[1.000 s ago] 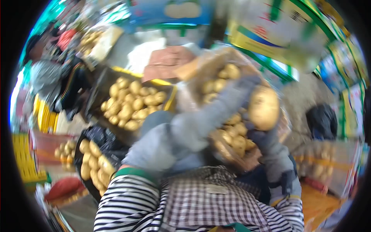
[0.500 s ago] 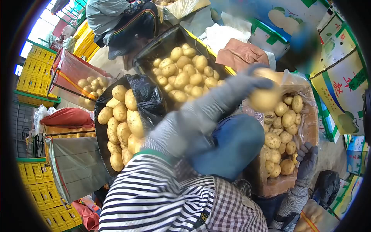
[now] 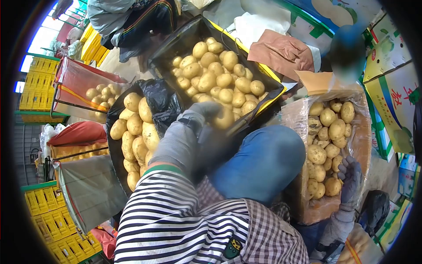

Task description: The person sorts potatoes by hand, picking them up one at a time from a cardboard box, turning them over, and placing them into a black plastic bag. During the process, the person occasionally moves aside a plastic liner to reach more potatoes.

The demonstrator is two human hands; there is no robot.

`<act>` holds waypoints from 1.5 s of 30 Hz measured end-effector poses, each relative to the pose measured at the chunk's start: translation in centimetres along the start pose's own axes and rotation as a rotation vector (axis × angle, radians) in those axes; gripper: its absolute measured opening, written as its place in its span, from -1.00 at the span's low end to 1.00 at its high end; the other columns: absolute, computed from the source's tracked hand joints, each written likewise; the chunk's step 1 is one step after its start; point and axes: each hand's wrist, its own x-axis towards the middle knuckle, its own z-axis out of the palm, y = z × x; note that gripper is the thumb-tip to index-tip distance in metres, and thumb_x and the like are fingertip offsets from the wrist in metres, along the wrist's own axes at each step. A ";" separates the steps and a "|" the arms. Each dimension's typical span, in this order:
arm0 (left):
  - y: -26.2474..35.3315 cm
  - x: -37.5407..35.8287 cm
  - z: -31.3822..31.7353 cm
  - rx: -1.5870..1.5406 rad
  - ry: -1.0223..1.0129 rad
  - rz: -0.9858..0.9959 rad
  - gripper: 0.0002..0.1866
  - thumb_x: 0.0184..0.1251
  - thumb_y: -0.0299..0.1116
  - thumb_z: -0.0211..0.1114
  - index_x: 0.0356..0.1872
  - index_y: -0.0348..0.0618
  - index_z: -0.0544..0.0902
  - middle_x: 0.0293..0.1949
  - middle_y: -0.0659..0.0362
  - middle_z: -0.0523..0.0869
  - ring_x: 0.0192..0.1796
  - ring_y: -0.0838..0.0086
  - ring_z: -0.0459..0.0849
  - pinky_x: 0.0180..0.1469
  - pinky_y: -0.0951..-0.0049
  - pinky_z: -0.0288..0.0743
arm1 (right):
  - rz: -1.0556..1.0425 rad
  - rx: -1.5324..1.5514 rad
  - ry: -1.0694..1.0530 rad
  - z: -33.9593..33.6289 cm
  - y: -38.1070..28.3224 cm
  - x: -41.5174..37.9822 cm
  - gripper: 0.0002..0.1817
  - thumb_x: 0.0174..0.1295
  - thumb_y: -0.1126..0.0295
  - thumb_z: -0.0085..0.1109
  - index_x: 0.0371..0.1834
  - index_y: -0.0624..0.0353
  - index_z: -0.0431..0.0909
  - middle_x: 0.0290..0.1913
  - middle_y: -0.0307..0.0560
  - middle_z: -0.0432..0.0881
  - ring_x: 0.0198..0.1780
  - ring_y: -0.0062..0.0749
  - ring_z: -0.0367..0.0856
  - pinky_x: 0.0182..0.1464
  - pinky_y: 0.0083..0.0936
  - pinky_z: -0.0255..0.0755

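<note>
My left hand [image 3: 200, 115], in a grey glove and blurred, is closed round a potato [image 3: 225, 118] at the near edge of the black-lined yellow crate [image 3: 273, 75]. That crate holds several loose potatoes. My right hand [image 3: 351, 172], also gloved, lies at the right side of the plastic-lined box [image 3: 295, 115], its fingers apart beside the potatoes [image 3: 336, 129] and nothing visible in its grasp. Left of my left hand, a black-lined container [image 3: 163, 99] holds larger potatoes [image 3: 140, 149].
My bent knee [image 3: 263, 158] lies between the crate and the right box. A person [image 3: 140, 22] is at the upper left. Yellow crates [image 3: 39, 83] stand at the far left. Printed cartons [image 3: 393, 99] line the right. A brown cloth [image 3: 281, 53] lies behind the yellow crate.
My left hand has moved from above the right box leftward and down to the yellow crate, still with a potato. My right hand has shifted slightly up beside the potatoes.
</note>
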 end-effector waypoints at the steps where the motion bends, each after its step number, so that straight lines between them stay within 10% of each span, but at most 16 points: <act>1: 0.4 -1.0 0.4 0.034 0.009 0.018 -0.54 0.25 -0.05 0.32 0.13 0.03 0.62 -0.05 0.09 0.69 -0.09 0.27 0.69 -0.14 0.21 0.64 | -0.010 -0.004 -0.001 -0.1 -0.1 0.0 -0.30 0.48 -0.17 -0.15 0.35 0.27 0.37 0.13 -0.08 0.60 -0.03 -0.53 0.57 -0.01 -0.61 0.45; 7: -1.1 1.2 1.0 0.639 0.110 0.525 -0.53 0.30 -0.06 0.28 0.20 0.07 0.59 0.03 0.02 0.69 -0.08 0.19 0.72 -0.07 0.26 0.65 | -0.076 0.001 -0.005 -0.2 -0.6 -1.5 -0.39 0.50 -0.07 -0.12 0.28 0.27 0.45 0.09 0.00 0.63 -0.01 -0.41 0.63 0.02 -0.51 0.49; 20: 7.8 -7.2 4.1 1.330 0.357 0.377 -0.70 0.31 -0.19 0.27 -0.03 -0.11 0.69 -0.17 -0.07 0.75 -0.09 0.16 0.74 -0.01 0.24 0.59 | -0.262 0.056 0.090 -3.1 -3.4 -1.9 -0.56 0.50 0.15 -0.04 0.19 0.28 0.52 0.03 -0.03 0.66 -0.08 -0.46 0.64 0.01 -0.54 0.52; 22: 13.1 -10.3 5.3 1.268 0.524 0.475 -0.72 0.32 -0.21 0.27 -0.07 -0.14 0.70 -0.20 -0.08 0.76 -0.09 0.15 0.74 0.00 0.24 0.58 | -0.113 0.136 0.039 -4.1 -3.9 -1.7 -0.65 0.42 0.29 0.05 0.14 0.25 0.57 -0.12 -0.08 0.68 -0.19 -0.51 0.64 -0.09 -0.58 0.54; 26: 24.9 -16.5 10.7 0.584 0.494 1.295 -0.59 0.36 -0.15 0.31 0.09 -0.20 0.64 -0.06 -0.05 0.75 -0.03 0.29 0.74 0.03 0.37 0.55 | -0.121 -0.021 0.034 -3.4 -2.1 -2.0 -0.66 0.29 0.33 0.18 0.08 0.25 0.61 -0.34 -0.18 0.68 -0.37 -0.57 0.62 -0.28 -0.60 0.52; 31: 26.0 -24.0 30.5 0.190 -0.214 1.397 -0.48 0.33 -0.12 0.38 0.14 -0.33 0.62 -0.01 -0.01 0.76 0.03 0.43 0.72 0.17 0.45 0.52 | 0.238 -0.918 -0.389 -2.7 3.1 -1.3 -0.51 0.27 0.02 0.15 -0.03 0.25 0.66 -0.22 -0.01 0.74 -0.22 -0.33 0.71 -0.19 -0.41 0.59; 36: 24.7 -22.3 34.8 0.948 -0.033 1.295 -0.51 0.39 -0.12 0.32 0.15 -0.30 0.61 -0.05 0.06 0.77 -0.05 0.45 0.72 0.07 0.44 0.57 | -0.053 -1.050 -0.467 -4.6 14.3 -0.6 -0.31 0.30 -0.20 0.03 0.14 0.26 0.53 -0.01 0.17 0.68 -0.12 -0.08 0.70 -0.01 -0.20 0.53; 45: 25.8 -18.7 33.1 0.834 0.022 1.297 -0.42 0.35 0.04 0.26 0.16 -0.27 0.59 -0.18 -0.07 0.75 -0.13 0.19 0.74 -0.01 0.27 0.58 | 0.355 -0.880 -0.529 -0.6 8.0 -0.7 -0.27 0.19 -0.23 0.22 0.17 0.20 0.54 -0.07 0.13 0.68 -0.13 -0.28 0.67 -0.15 -0.41 0.59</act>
